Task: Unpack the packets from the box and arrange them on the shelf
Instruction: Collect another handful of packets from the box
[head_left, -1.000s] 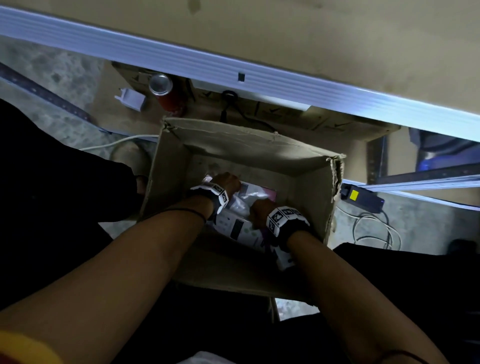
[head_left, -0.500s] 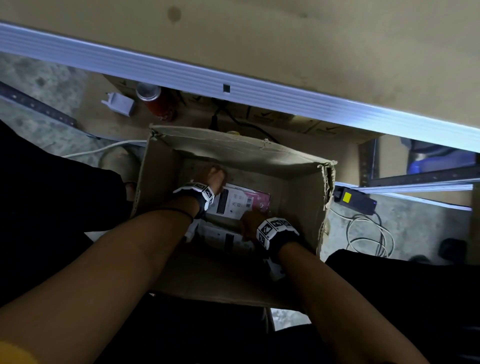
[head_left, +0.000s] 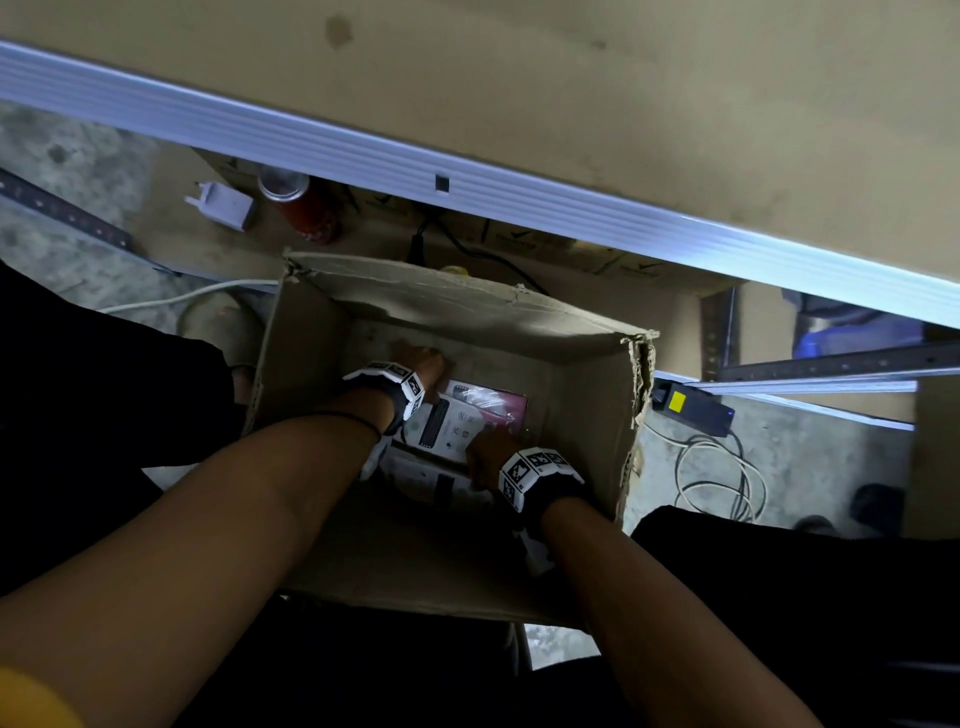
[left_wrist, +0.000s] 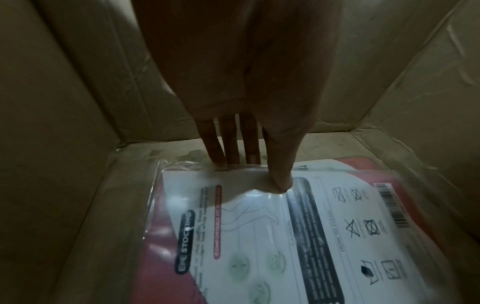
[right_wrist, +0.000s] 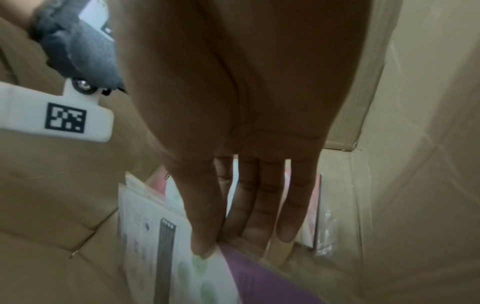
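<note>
Since a second ago your left hand (head_left: 422, 361) has slid to the top packet's (head_left: 470, 421) far edge, thumb above, fingers (left_wrist: 231, 144) behind, pinching it. Your right hand (head_left: 491, 452) apparently grips its near edge, inside the box (head_left: 587, 415).

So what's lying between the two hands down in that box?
The pink-and-white packet spans from the left hand to the right hand, clearest in the head view.
</note>
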